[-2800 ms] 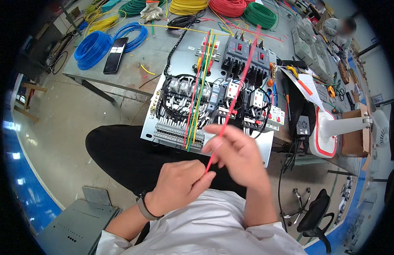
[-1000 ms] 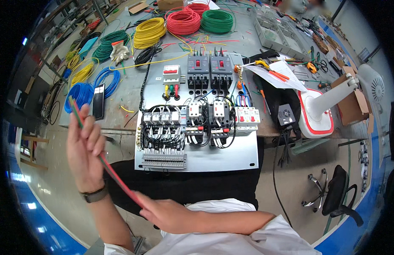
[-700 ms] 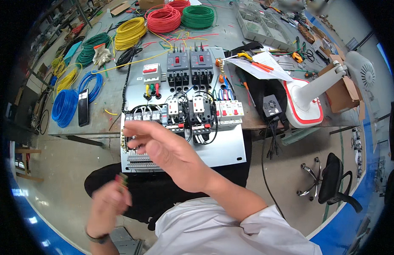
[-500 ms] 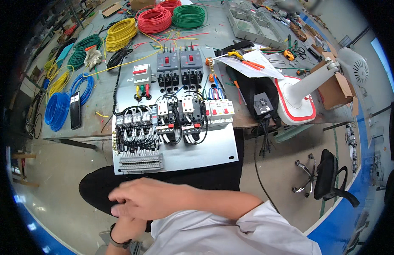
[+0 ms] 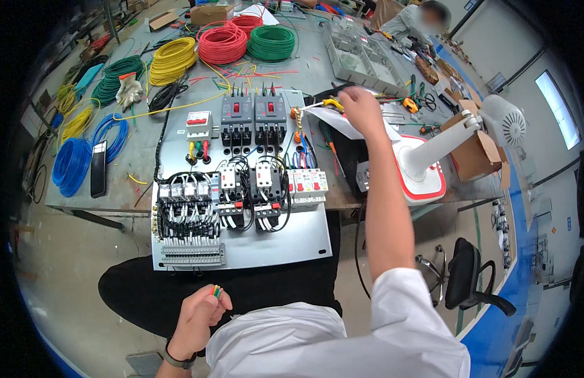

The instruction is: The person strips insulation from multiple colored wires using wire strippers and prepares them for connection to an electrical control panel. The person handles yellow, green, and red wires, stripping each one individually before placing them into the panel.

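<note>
My left hand [image 5: 199,317] is closed near my lap, and the small ends of coloured wires [image 5: 217,291], green and yellow-red, poke out of it. My right hand [image 5: 364,112] reaches forward over the white paper [image 5: 335,121] on the bench. Its fingers point down and are partly hidden, beside the yellow handle [image 5: 333,103] of a thin-shafted tool. In front of me a metal mounting plate [image 5: 292,242] leans from the bench over my legs. It carries two grey circuit breakers [image 5: 270,110], contactors [image 5: 264,176], relays [image 5: 188,191] and a terminal strip [image 5: 191,253].
Coils of yellow [image 5: 172,61], red [image 5: 221,44], green [image 5: 270,43] and blue wire [image 5: 70,167] lie on the bench, with a phone [image 5: 98,170]. To the right stand a white lamp [image 5: 424,167] and a grey compartment tray [image 5: 361,66]. Another person [image 5: 408,25] is at the far right.
My right hand has left my left hand and reached forward to the tools on the paper. The wire ends in my left hand now show. The view has shifted slightly.
</note>
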A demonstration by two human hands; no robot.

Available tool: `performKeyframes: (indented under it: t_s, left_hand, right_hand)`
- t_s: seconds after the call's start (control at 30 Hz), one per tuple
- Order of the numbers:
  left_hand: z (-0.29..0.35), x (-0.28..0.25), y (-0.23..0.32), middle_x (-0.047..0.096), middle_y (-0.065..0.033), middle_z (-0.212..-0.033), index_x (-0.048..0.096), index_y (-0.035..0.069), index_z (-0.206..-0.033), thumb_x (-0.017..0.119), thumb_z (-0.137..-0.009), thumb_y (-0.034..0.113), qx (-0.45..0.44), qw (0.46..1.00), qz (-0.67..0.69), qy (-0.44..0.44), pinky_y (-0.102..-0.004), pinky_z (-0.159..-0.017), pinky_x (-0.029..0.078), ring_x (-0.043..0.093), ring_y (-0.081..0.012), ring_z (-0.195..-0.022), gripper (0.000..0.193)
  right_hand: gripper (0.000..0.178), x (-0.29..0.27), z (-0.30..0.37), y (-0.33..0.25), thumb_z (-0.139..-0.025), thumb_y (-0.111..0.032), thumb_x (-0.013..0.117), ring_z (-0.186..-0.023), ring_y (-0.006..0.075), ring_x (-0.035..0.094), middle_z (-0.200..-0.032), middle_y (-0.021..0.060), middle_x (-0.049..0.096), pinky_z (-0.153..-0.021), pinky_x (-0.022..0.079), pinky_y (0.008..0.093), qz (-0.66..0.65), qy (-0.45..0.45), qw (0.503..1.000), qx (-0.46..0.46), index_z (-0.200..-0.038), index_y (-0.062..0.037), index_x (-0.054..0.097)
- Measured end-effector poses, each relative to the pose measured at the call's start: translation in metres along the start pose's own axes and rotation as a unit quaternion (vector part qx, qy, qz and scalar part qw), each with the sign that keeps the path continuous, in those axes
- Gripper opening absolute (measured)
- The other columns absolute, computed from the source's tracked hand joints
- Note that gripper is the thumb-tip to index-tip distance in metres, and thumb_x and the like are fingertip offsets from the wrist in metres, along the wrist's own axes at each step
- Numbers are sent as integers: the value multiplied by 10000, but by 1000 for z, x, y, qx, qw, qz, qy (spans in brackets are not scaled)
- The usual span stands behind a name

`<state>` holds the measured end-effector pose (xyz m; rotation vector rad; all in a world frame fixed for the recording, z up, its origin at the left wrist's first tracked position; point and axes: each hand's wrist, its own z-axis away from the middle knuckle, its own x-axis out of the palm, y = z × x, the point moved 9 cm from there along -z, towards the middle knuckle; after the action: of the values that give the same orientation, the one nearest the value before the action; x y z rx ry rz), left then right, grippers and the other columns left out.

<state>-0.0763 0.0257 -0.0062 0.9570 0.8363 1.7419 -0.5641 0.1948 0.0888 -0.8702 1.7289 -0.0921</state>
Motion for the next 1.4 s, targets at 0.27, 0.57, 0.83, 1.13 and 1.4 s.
performKeyframes:
  t_s: [0.27, 0.57, 0.83, 1.13, 1.4]
  left_hand:
    - [-3, 3, 9, 458, 50, -742, 579, 37, -974, 465, -1086, 300, 52, 996, -72, 21, -210, -549, 319, 378, -30, -626, 308]
    - [0, -10, 18, 509, 47, -787, 602, 39, -1072, 494, -1073, 231, 104, 982, -144, 60, -206, -625, 398, 435, -36, -690, 221]
    - [6, -14, 27, 483, 44, -877, 517, 47, -1058, 570, -1004, 73, 103, 987, -75, 95, -201, -630, 377, 410, -21, -719, 80]
    - [12, -30, 23, 385, 56, -763, 489, 61, -867, 624, -922, 5, 75, 991, -29, 103, -224, -603, 324, 326, -45, -688, 157]
    - [13, -11, 29, 458, 51, -785, 506, 54, -980, 572, -1017, 78, 73, 994, 83, -4, -208, -616, 335, 385, -27, -703, 79]
  right_hand:
    - [275, 68, -26, 94, -884, -129, 573, -1069, 404, 685, -1111, 289, 699, -934, 532, 469, 278, -206, 937, 50, -1037, 50, 716]
    - [318, -59, -4, 27, -971, -305, 602, -689, 164, 543, -761, 70, 569, -617, 445, 320, -191, -29, 980, 42, -923, 8, 631]
    - [452, -60, 86, -166, -1098, -233, 431, -555, 36, 357, -756, -10, 398, -449, 331, 184, -840, -246, 475, -92, -1490, -16, 373]
    - [434, 56, 267, -191, -1024, -376, 525, -948, 236, 576, -1138, 145, 552, -867, 500, 416, -761, -296, 576, 49, -1230, 4, 574]
    - [154, 73, 331, -196, -975, -138, 626, -894, 210, 614, -982, 106, 596, -828, 486, 345, -434, -434, 786, 72, -1053, -15, 574]
